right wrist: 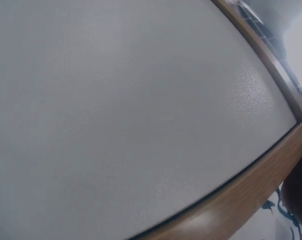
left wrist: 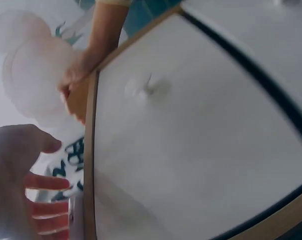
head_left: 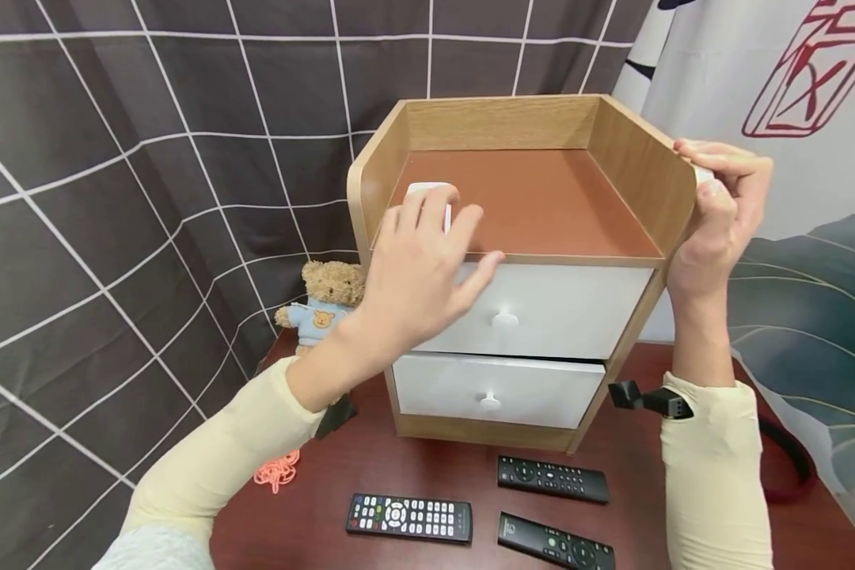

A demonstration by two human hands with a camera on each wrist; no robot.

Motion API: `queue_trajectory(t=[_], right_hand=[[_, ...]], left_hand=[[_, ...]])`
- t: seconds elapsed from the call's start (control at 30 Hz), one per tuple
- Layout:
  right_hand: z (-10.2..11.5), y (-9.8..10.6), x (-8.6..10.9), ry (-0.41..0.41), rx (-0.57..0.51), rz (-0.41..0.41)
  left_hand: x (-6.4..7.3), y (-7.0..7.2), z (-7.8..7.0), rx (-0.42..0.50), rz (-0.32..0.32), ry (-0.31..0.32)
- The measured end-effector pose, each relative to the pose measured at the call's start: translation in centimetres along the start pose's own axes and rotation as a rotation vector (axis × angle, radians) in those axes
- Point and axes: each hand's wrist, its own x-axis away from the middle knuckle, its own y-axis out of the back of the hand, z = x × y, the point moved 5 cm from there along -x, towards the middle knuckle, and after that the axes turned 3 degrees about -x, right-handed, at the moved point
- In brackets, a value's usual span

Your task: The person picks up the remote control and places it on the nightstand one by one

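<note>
A small wood-trimmed drawer cabinet (head_left: 620, 198) with a brown top and two white drawers stands in the middle of the head view. My left hand (head_left: 420, 261) hovers at the front left of its top, fingers spread. Partly hidden behind those fingers is a white object (head_left: 427, 187); in the left wrist view a pale block-like edge (left wrist: 76, 217) lies beside the fingertips. My right hand (head_left: 727, 190) grips the front end of the cabinet's right side panel. A bit of white (head_left: 702, 175) shows between its thumb and fingers, too small to identify.
Three black remote controls (head_left: 409, 518) lie on the dark red table (head_left: 413, 467) before the cabinet. A teddy bear (head_left: 331, 289) in blue sits left of it, with tangled orange cord (head_left: 278, 471) nearer. A grey checked curtain (head_left: 185, 95) hangs behind.
</note>
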Motion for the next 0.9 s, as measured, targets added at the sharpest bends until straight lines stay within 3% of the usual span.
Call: queue_trajectory(t=[0.1, 0.3, 0.43, 0.53, 0.67, 0.9], right_hand=[[0.1, 0.0, -0.1, 0.0, 0.01, -0.007], [0.4, 0.1, -0.2, -0.002, 0.04, -0.004], [0.7, 0.1, -0.3, 0.001, 0.058, -0.006], [0.8, 0.1, -0.5, 0.006, 0.063, -0.015], [1.1, 0.2, -0.5, 0.014, 0.088, -0.02], [1.5, -0.1, -0.4, 0.025, 0.154, 0.007]], left_hand=[[1.2, 0.3, -1.4, 0.039, -0.091, -0.145], [4.2, -0.7, -3.5, 0.128, -0.196, -0.406], [6.7, -1.8, -5.2, 0.216, -0.305, -0.682], [9.2, -3.0, -6.9, 0.268, -0.335, -0.899], [12.3, -4.9, -9.5, 0.349, -0.234, -1.048], [17.5, -10.0, -13.3, 0.398, 0.121, -1.107]])
